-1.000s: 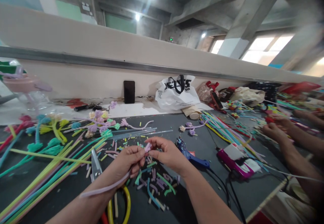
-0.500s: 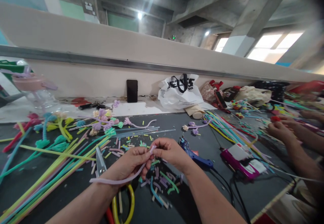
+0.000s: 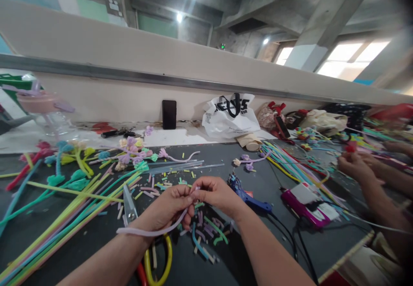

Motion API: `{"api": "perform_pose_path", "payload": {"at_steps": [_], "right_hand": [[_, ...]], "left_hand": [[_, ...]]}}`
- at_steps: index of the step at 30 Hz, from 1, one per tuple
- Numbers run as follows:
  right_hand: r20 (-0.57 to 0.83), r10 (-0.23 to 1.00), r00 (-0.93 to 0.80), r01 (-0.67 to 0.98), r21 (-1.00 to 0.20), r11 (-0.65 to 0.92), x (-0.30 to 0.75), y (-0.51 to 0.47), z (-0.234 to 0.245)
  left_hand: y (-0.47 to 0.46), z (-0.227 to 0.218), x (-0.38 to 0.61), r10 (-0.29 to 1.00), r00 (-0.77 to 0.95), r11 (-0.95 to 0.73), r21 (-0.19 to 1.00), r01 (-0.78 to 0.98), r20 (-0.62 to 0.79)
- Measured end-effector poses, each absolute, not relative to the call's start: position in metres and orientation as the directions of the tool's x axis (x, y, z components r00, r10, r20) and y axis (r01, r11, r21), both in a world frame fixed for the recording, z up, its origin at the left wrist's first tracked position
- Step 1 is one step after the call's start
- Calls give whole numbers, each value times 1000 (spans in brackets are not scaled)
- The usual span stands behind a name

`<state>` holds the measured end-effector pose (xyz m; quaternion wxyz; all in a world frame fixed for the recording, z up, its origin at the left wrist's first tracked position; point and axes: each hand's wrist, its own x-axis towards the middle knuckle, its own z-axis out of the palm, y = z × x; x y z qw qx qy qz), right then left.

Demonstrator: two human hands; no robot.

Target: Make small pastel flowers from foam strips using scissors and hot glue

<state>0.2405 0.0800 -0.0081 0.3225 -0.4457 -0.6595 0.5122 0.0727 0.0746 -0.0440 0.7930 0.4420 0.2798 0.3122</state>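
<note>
A lilac pipe cleaner [image 3: 155, 231] is pinched at one end between my two hands, its long tail curving left across my left wrist. My left hand [image 3: 176, 202] is closed on it, fingertips bent around the stem. Against those fingertips, the thumb and forefinger of my right hand [image 3: 211, 193] press the pale end, which is mostly hidden. Under my left forearm lie scissors [image 3: 129, 204] with yellow and red handles, partly covered. Cut fuzzy pieces [image 3: 206, 230] in lilac, green and blue are scattered below and around my hands.
A blue hot glue gun [image 3: 250, 197] and a magenta power strip [image 3: 303, 208] lie right, with cables. Long pipe cleaners [image 3: 77, 217] fan out left, near finished fuzzy flowers [image 3: 130, 152]. A phone [image 3: 169, 114] and white bag [image 3: 229, 116] stand behind. A co-worker's hands [image 3: 358, 165] work at far right.
My fingers have closed further over the lilac pipe cleaner's end, so less of it shows. The view has shifted slightly; the things on the table lie as before.
</note>
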Motion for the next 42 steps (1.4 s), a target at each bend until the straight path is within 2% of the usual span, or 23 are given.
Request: {"api": "perform_pose_path", "payload": {"at_steps": [7, 14, 17, 19, 22, 24, 26, 27, 31, 34, 36, 38, 40, 42], "right_hand": [[-60, 951, -303, 310, -950, 38, 241, 84, -13], [-71, 940, -335, 393, -917, 70, 242, 87, -17], [-100, 928, -359, 344, -939, 32, 246, 87, -11], [-104, 933, -344, 283, -959, -2, 249, 87, -6], [-93, 946, -311, 201, -979, -31, 254, 86, -1], [-98, 944, -315, 161, -986, -48, 255, 86, 0], [-106, 939, -328, 141, -988, -62, 254, 85, -1], [-110, 935, -336, 140, -988, -66, 253, 85, -1], [-114, 933, -341, 154, -986, -64, 251, 85, -3], [-105, 941, -323, 160, -986, -55, 253, 86, -4], [-91, 946, -313, 156, -987, -43, 256, 87, -5], [-83, 949, -305, 146, -989, -40, 259, 88, -5], [-88, 946, -313, 145, -988, -44, 260, 88, -5], [-105, 931, -350, 166, -985, -49, 259, 87, -4]], "left_hand": [[75, -46, 77, 763, 621, 372, 908, -191, -182], [67, -37, 86, 852, 475, 276, 960, -51, -220], [65, -36, 91, 893, 417, 195, 981, -18, -170], [66, -35, 91, 879, 465, 164, 983, -80, -109], [71, -33, 83, 781, 614, 307, 926, -221, -112], [74, -31, 77, 760, 628, 458, 822, -339, -165], [76, -30, 73, 733, 654, 532, 758, -377, -189], [75, -29, 72, 709, 681, 538, 764, -356, -183], [72, -29, 73, 645, 748, 384, 913, -137, -159], [71, -32, 76, 787, 595, 148, 986, 76, -164], [69, -36, 79, 883, 465, -38, 981, 191, -56], [66, -39, 83, 907, 419, -159, 961, 225, 52], [63, -39, 87, 907, 417, -141, 975, 171, 58], [60, -37, 91, 898, 440, -6, 998, 56, -19]]}}
